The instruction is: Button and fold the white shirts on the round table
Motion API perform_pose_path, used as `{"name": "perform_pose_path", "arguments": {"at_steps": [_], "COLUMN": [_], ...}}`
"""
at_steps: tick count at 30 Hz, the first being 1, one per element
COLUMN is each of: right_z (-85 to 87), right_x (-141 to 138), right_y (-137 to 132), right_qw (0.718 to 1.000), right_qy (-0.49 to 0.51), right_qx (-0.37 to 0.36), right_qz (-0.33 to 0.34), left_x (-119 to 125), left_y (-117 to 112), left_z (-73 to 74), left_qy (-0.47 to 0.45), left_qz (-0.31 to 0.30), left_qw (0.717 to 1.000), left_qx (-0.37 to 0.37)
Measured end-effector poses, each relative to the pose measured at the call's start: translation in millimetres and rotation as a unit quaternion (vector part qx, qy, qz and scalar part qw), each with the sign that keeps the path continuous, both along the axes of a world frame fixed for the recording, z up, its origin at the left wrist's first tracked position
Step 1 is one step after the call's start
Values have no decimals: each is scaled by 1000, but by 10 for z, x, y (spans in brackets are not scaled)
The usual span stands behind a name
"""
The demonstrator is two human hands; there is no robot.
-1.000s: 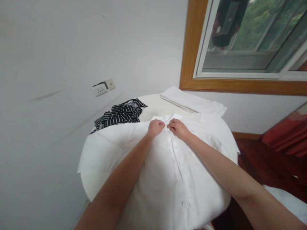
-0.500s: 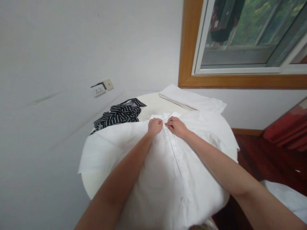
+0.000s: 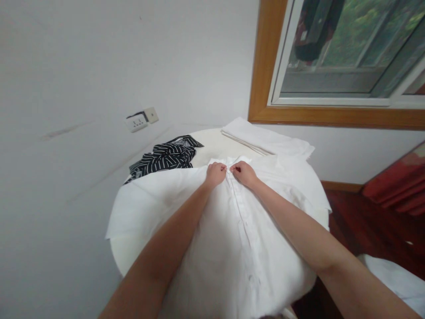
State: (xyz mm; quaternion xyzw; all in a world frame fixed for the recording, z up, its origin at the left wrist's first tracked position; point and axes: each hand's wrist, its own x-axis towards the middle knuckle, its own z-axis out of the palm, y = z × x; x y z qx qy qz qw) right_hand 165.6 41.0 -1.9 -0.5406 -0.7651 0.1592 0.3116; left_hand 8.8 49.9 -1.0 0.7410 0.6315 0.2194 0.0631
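A white button-up shirt (image 3: 215, 248) lies spread over a round table, its collar at the far end and its front strip running toward me. Near the collar, my left hand (image 3: 216, 173) has its fingers closed on the left side of the front strip. Just across from it, my right hand (image 3: 244, 173) pinches the right side of the strip, fingertips almost meeting the left ones. Any button between the fingertips is too small to make out.
On the cream table (image 3: 209, 141), a black-and-white striped cloth (image 3: 164, 155) lies crumpled at the back left. Folded white cloth (image 3: 262, 136) rests at the back right. A wall socket (image 3: 137, 122) is on the left, and a window frame (image 3: 265, 113) stands behind.
My right fingers have curled in slightly at the collar end of the strip. Both hands stay at nearly the same spot; the camera view has shifted a little.
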Motion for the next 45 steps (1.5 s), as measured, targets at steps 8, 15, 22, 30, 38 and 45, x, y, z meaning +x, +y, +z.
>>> {"name": "perform_pose_path", "arguments": {"at_steps": [8, 15, 22, 30, 38, 45], "right_z": [60, 78, 77, 82, 80, 91], "right_x": [-82, -130, -204, -202, -163, -160], "right_y": [79, 87, 75, 122, 172, 183], "right_qw": [999, 996, 985, 981, 988, 988], "right_qy": [2, -79, -159, -185, -149, -146], "right_qx": [-48, -25, 28, 43, 14, 2], "right_qz": [-2, -41, -52, -32, -34, -41], "left_x": [19, 58, 72, 76, 91, 134], "left_y": [2, -36, 30, 112, 94, -23], "left_z": [-34, -29, -35, -30, -38, -53], "left_qy": [-7, -3, 5, -1, 1, 4], "left_qz": [47, 57, 58, 67, 50, 61], "left_qw": [998, 998, 998, 998, 999, 997], "left_qx": [29, 30, 23, -18, -1, 49]}}
